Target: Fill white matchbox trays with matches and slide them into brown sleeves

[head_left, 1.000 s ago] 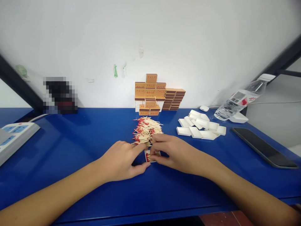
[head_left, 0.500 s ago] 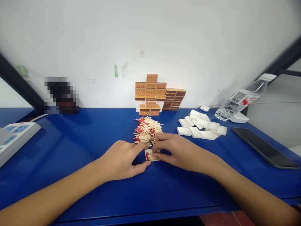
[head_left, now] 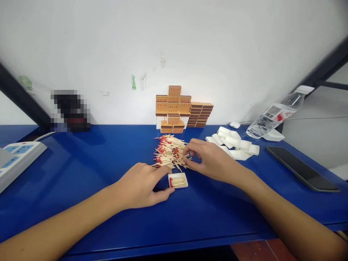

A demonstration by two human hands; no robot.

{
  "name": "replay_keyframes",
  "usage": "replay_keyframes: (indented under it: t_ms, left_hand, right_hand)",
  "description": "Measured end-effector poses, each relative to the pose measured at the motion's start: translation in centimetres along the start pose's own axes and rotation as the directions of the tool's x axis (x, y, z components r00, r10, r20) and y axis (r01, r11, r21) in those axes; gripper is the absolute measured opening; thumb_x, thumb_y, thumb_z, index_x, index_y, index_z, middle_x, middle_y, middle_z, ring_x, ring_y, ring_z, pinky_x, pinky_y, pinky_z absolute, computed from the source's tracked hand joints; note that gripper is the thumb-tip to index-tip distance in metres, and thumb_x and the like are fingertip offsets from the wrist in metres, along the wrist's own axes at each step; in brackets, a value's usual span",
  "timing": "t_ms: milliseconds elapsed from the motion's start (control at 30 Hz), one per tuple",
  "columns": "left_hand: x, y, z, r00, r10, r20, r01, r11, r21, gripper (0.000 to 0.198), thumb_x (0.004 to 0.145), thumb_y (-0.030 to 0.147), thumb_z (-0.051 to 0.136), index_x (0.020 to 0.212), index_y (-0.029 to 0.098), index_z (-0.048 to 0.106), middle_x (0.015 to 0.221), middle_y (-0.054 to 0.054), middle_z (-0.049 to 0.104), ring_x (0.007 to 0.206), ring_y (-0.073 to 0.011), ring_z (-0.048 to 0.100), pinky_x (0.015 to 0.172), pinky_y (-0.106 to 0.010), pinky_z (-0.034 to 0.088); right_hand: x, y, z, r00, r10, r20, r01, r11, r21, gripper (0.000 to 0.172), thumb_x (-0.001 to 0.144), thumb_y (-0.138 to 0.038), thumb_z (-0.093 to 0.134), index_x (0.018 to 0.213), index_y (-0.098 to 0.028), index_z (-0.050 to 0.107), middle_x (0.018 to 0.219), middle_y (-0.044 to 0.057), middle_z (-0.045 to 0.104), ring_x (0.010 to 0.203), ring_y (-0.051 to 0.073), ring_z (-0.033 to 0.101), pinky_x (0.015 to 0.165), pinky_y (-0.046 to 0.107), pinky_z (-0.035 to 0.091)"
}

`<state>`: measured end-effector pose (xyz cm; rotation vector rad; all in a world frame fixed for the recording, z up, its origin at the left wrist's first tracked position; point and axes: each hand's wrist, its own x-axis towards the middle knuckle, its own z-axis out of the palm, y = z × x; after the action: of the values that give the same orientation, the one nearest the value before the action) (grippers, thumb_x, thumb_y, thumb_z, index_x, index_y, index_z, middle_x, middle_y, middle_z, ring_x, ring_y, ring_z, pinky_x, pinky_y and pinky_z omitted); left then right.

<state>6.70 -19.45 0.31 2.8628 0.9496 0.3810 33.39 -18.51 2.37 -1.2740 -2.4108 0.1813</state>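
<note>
My left hand (head_left: 145, 185) grips the left end of a small white matchbox tray (head_left: 186, 175) between thumb and index finger. In the tray lies a layer of matches (head_left: 178, 182), red heads to the left. Just beyond the tray is a loose heap of matches (head_left: 170, 146) with red heads and pale sticks. My right hand (head_left: 208, 157) is at the right edge of this heap, its thumb and index fingertips touching the sticks with a gap between them. Nothing is plainly held in it.
Stacked matchboxes (head_left: 174, 107) stand against the wall behind the heap. White empty trays (head_left: 231, 141) lie piled to the right, near a tilted water bottle (head_left: 278, 114) and a phone (head_left: 301, 168). A power strip (head_left: 23, 159) sits at the far left of the blue table (head_left: 108, 232).
My right hand has moved from the tray up and right to the match heap, and its fingers have parted. The matches in the tray now show fully. My left hand stays on the tray.
</note>
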Motion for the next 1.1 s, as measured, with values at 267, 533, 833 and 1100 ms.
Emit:
replay_keyframes:
  t_ms: [267, 533, 833, 1100]
  left_hand:
    - [0.05, 0.10, -0.13, 1.000, -0.014, 0.011, 0.014, 1.000, 0.018, 0.039, 0.095, 0.047, 0.060, 0.122, 0.020, 0.067, 0.071, -0.002, 0.073, 0.060, -0.0247, 0.070, 0.056, -0.033, 0.045]
    - [0.16, -0.08, 0.03, 1.000, -0.006, -0.002, 0.006, 0.999, 0.043, 0.038, 0.096, 0.048, 0.060, 0.121, 0.021, 0.066, 0.071, -0.001, 0.073, 0.060, -0.0242, 0.070, 0.056, -0.032, 0.044]
    - [-0.01, -0.17, 0.07, 1.000, -0.007, 0.008, 0.007, 0.998, 0.057, 0.039, 0.097, 0.049, 0.059, 0.123, 0.021, 0.065, 0.072, -0.001, 0.074, 0.060, -0.0243, 0.070, 0.056, -0.032, 0.043]
    - [0.05, -0.24, -0.14, 0.999, -0.025, 0.030, 0.023, 0.998, 0.061, 0.037, 0.097, 0.048, 0.059, 0.122, 0.021, 0.065, 0.071, -0.001, 0.073, 0.060, -0.0238, 0.069, 0.056, -0.031, 0.042]
  right_hand:
    - [-0.01, 0.64, -0.53, 0.997, -0.013, 0.074, 0.011, 1.000, 0.027, 0.015, 0.092, -0.017, 0.062, 0.106, -0.022, 0.064, 0.099, 0.003, 0.062, 0.078, 0.015, 0.058, 0.070, 0.030, 0.044]
    - [0.02, 0.68, -0.01, 0.996, -0.012, 0.087, 0.009, 0.999, 0.037, 0.010, 0.097, -0.023, 0.062, 0.106, -0.022, 0.065, 0.102, 0.004, 0.060, 0.081, 0.016, 0.058, 0.070, 0.030, 0.044]
    - [0.26, 0.63, -0.17, 0.992, 0.025, 0.127, -0.026, 1.000, 0.002, 0.003, 0.097, -0.023, 0.064, 0.096, -0.021, 0.064, 0.097, 0.003, 0.058, 0.078, 0.016, 0.055, 0.069, 0.031, 0.041]
    - [0.40, 0.72, 0.30, 0.993, 0.016, 0.119, -0.019, 0.999, 0.026, 0.010, 0.097, -0.023, 0.062, 0.088, -0.020, 0.059, 0.093, 0.002, 0.059, 0.076, 0.015, 0.052, 0.069, 0.030, 0.039]
